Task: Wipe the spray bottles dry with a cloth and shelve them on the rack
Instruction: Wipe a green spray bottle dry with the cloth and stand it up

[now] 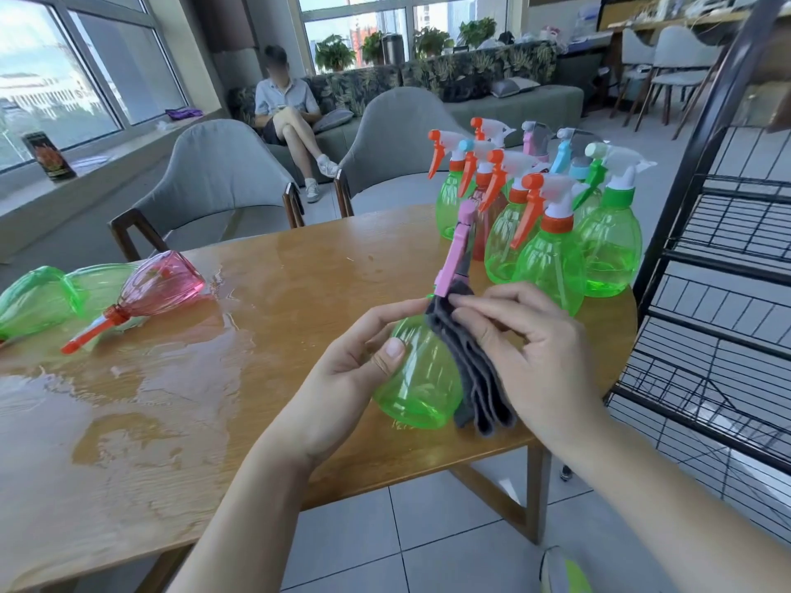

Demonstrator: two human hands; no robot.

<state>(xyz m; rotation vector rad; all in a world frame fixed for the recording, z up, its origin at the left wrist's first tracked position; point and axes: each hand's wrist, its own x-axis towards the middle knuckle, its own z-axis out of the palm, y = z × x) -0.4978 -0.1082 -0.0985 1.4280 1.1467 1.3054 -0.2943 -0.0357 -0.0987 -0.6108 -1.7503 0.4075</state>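
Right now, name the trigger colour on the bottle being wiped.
Pink trigger, on a green bottle; head view.

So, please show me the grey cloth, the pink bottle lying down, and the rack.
grey cloth (479,378): head view, hanging folds.
pink bottle (165,282): head view, its body.
rack (727,301): head view, a wire shelf.

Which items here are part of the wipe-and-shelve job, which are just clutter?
Job:
- held green bottle, gripped by left hand
- grey cloth, pinched by right hand
- upright bottles
- lying bottles
- wire rack

Lying about:
- chairs
- black can on the sill
- sofa
- plants
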